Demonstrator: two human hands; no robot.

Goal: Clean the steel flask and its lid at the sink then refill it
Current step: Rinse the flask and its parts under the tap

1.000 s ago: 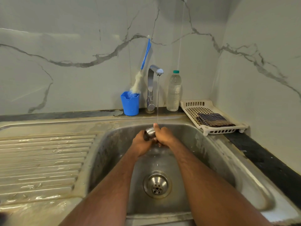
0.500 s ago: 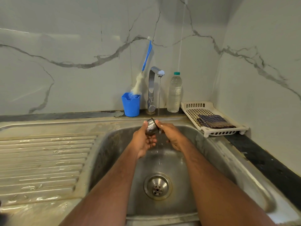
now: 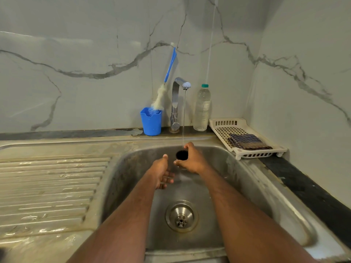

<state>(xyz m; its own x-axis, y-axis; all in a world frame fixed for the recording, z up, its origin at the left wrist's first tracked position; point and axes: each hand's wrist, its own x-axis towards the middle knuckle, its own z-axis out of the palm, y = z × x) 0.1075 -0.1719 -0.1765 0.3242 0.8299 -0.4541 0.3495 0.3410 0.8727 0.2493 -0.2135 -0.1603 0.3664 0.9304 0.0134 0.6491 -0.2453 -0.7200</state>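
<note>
Right hand around lid, under stream.

lid now in right hand alone, left hand released

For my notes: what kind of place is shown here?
Probably a home kitchen: a steel sink with a ribbed draining board, a running tap, and a bottle brush in a blue cup.

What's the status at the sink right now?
Right hand grips the lid, opening up, under the tap stream. Left hand open beside it, holding nothing. Flask not in view. Nothing in the way.
</note>
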